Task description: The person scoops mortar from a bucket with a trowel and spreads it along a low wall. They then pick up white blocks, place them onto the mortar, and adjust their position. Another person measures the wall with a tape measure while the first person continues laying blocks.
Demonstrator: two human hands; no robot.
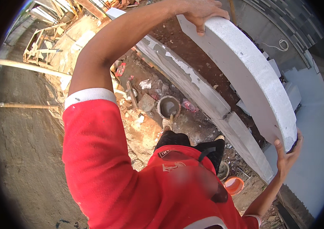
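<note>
Between my two hands is a large white aerated concrete block [249, 65], raised above and beyond a low block wall [196, 84]. My left hand [204, 13] curls over the block's far left end, its thumb on the near face. At the opposite end my right hand [288, 155] grips the lower corner, thumb on the near face and fingers behind. Patches of grey mortar lie along the wall's top, and a joint between two blocks shows near its middle. The block's underside is hidden.
A bucket of grey mortar [169, 107] stands by my feet, with an orange bucket [233, 185] farther right. Rubble and scraps litter the ground. Bamboo poles [28, 67] and a wooden frame [42, 45] are at left. A white cable [280, 46] lies beyond the block.
</note>
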